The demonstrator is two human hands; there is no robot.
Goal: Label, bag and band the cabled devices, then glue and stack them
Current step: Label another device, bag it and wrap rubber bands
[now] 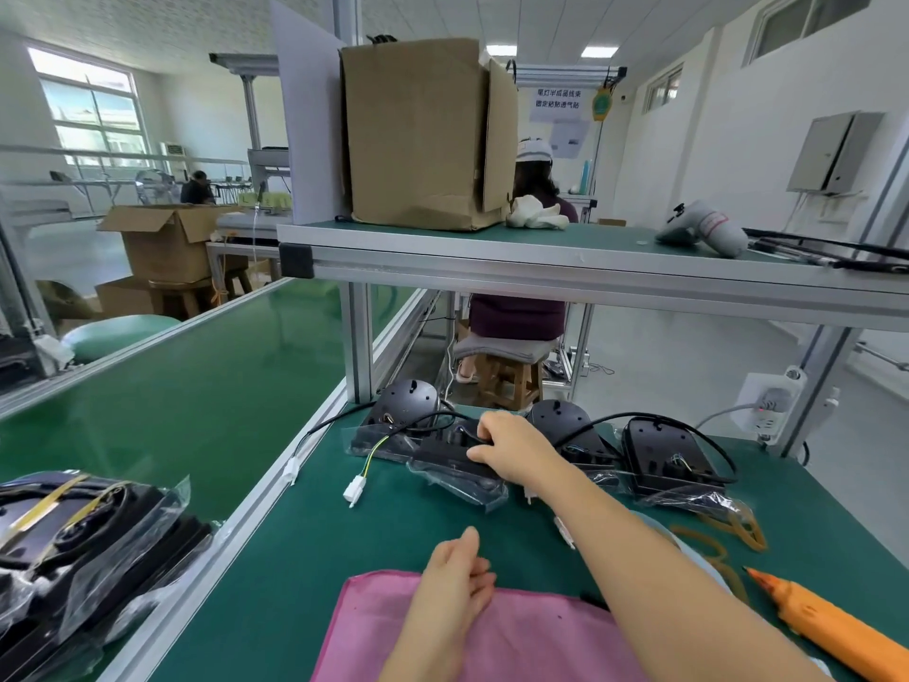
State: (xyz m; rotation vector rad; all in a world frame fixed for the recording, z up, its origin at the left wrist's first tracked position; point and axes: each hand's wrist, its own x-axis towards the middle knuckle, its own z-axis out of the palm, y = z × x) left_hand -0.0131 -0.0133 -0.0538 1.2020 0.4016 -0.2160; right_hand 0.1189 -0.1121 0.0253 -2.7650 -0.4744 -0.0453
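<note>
Head view of a workbench topped with a green mat (344, 543). Near the middle of the bench, towards its far edge, lies a flat black plastic cabled device (450, 457), sitting at least partly in a crinkled clear plastic bag. Similar black units crowd it: one just behind on the left (408, 411) and two on the right (661, 457).

The person's right hand (511, 452) reaches forward on a nearly straight arm and grips the cabled device, fingers curled over its top among the black cable, thumb against the near edge. The left hand (455, 583) rests low on a pink cloth (516, 642), fingers loosely curled, with nothing visible in it.

The device looks rigid and light enough for a one-handed lift. The bag film is probably slippery and the thin cable floppy, likely to snag on the neighbouring units. The hard shell, held through the bag, seems the safest grip.

Tan rubber bands (728, 534) and an orange glue tool (826, 627) lie on the right.
</note>
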